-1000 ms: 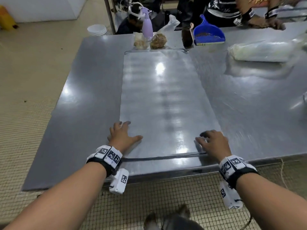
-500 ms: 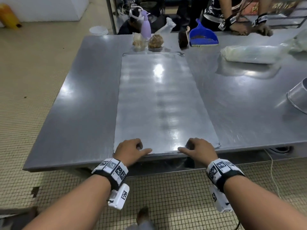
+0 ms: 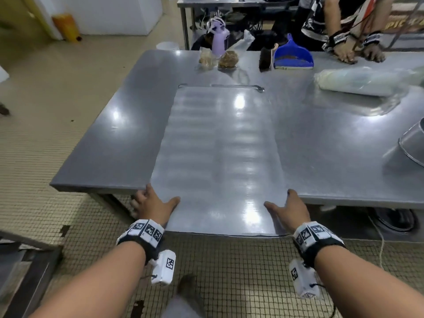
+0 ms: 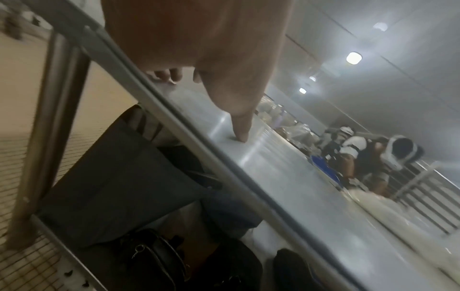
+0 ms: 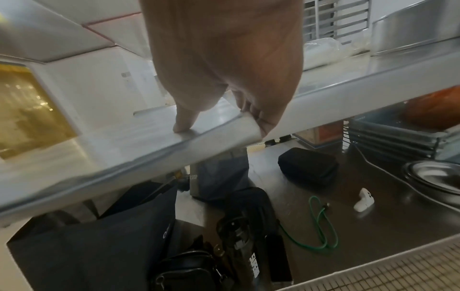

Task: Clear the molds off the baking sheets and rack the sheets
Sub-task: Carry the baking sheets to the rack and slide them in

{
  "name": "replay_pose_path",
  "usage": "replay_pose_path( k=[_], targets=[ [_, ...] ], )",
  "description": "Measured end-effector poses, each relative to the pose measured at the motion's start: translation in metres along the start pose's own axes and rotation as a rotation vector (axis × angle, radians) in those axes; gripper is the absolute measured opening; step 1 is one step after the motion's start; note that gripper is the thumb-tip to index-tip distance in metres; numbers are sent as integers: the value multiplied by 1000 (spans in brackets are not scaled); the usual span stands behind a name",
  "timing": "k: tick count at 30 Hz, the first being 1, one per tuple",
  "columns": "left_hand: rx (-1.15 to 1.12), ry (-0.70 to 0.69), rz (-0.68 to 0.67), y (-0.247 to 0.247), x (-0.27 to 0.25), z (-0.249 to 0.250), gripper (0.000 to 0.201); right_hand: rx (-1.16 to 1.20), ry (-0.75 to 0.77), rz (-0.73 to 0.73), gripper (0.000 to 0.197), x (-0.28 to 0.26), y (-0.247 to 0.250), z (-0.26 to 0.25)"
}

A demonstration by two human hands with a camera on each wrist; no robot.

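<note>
Forearms: bare, no sleeves
Wrist bands (image 3: 142, 234): black, with white square-coded tags
Wrist cameras (image 3: 164, 267): white boxes, corded

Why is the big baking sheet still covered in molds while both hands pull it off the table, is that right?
Not quite. The baking sheet is bare: the head view shows no molds on it, only light reflections. The rest is right: the left hand and right hand grip its near corners, and its near edge hangs past the table.

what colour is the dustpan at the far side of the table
Blue. The dustpan shows best in the head view.
</note>
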State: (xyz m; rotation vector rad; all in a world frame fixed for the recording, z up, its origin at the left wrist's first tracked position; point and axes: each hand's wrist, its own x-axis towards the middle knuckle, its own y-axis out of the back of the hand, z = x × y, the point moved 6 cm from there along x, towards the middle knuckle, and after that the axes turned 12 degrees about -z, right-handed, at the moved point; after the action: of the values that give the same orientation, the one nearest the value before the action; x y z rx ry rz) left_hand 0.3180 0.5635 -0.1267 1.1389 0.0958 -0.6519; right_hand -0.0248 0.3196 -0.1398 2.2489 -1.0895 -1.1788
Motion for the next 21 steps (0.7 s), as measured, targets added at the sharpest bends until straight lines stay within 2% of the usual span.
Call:
replay_pose_path(
  k=[5, 9, 11, 14, 17, 21],
  targets=[
    [-15, 61, -47, 1, -12, -12, 102, 138, -12, -102, 107, -4, 9, 32],
    [-159, 11, -154, 2, -16, -28, 70, 252, -42, -171, 121, -5, 13, 54],
    [-286, -24, -218, 0, -20, -27, 53, 238, -18, -156, 109, -3, 19, 55],
    [-374, -82, -240, 0, -18, -20, 57, 268, -10, -105, 87, 6, 26, 47],
    [-397, -106, -255, -2, -2, -17, 46, 179, 5, -5, 60, 14, 31, 41],
    [-430, -99, -225, -8, 22, -11, 44, 120, -12, 66, 62, 21, 26, 43]
  ],
)
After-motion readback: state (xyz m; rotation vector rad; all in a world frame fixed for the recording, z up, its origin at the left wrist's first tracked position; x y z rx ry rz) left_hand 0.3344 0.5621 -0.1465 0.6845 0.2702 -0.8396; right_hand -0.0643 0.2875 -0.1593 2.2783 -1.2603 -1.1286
